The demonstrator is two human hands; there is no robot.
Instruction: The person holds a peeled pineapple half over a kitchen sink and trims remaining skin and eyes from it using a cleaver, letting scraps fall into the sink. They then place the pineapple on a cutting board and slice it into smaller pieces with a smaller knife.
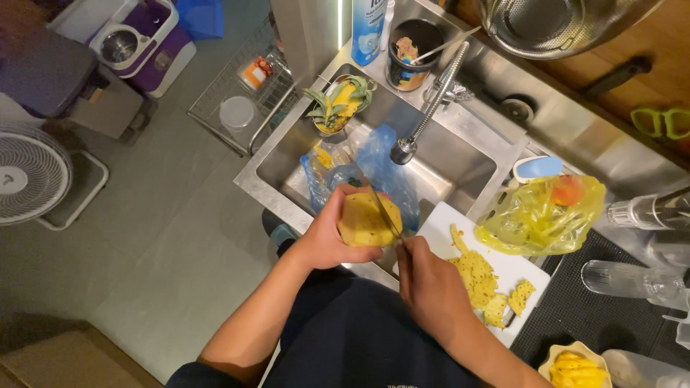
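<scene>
- Right now the left hand (325, 241) wraps its fingers around a peeled pineapple (365, 221), holding it over the front edge of the sink (460, 169).
- The right hand (425, 282) is closed on the handle of a knife (382, 208), whose blade lies against the fruit's right side.
- Just right of that grip, a white cutting board (440, 224) carries yellow peel strips (478, 276).
- Beyond the held fruit, a blue plastic bag (384, 169) lies in the basin.
- Farther right of the knife hand sits a yellow plastic bag (539, 215).
</scene>
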